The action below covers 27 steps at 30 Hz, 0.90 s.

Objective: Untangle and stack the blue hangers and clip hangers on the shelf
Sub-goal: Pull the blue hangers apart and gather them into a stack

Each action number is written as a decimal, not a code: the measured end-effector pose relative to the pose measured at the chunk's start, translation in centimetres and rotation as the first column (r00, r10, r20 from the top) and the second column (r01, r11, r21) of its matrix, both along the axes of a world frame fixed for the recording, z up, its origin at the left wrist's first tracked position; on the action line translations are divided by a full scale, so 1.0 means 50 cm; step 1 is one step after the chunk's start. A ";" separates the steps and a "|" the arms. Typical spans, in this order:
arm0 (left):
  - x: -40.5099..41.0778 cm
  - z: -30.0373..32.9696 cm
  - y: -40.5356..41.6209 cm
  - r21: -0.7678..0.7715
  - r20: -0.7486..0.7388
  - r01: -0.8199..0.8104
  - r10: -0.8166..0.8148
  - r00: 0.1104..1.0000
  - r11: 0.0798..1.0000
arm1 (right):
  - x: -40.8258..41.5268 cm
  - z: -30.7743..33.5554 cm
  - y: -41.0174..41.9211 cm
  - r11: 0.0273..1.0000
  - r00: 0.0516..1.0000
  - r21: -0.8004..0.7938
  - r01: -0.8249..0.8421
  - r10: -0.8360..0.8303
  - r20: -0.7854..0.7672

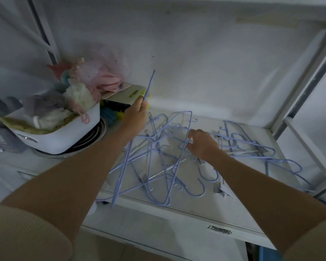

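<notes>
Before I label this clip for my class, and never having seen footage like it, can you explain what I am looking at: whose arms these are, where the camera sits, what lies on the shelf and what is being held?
There is no machine here. The single picture comes from a wide-angle camera worn on a person's head, looking forward and down, so the two bare arms are the wearer's own. On the white shelf lies a tangled pile of blue hangers, some with clips. The left hand pinches one blue hanger and holds it raised, its end pointing upward. The right hand rests in the pile with its grip closed around a hanger wire. At the far left stands a white basket of soft pastel items, tilted on something round beneath it.
</notes>
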State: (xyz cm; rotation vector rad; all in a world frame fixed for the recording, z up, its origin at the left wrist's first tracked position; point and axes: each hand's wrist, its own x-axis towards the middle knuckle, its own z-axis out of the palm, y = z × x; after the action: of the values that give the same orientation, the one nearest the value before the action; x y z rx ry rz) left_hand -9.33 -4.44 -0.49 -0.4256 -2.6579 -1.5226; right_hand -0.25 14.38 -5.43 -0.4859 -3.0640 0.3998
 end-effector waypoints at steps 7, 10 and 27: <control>-0.016 0.011 -0.038 0.058 -0.010 -0.057 0.058 0.998 0.997 | -0.096 -0.046 -0.116 0.977 0.987 -0.138 -0.162 0.161 -0.019; -0.023 0.016 -0.064 0.082 0.008 -0.079 0.078 0.997 0.993 | -0.150 -0.061 -0.160 0.967 0.977 -0.140 -0.212 0.211 -0.024; -0.021 -0.011 -0.089 0.188 0.010 -0.041 0.039 0.999 0.981 | -0.225 -0.129 -0.184 0.935 0.945 0.160 -0.318 0.299 0.129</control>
State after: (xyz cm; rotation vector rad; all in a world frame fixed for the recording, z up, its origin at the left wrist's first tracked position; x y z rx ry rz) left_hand -10.36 -8.88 -1.04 -0.3538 -2.4802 -1.7446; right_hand -11.49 5.16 -11.86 -0.0150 -3.2399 0.1002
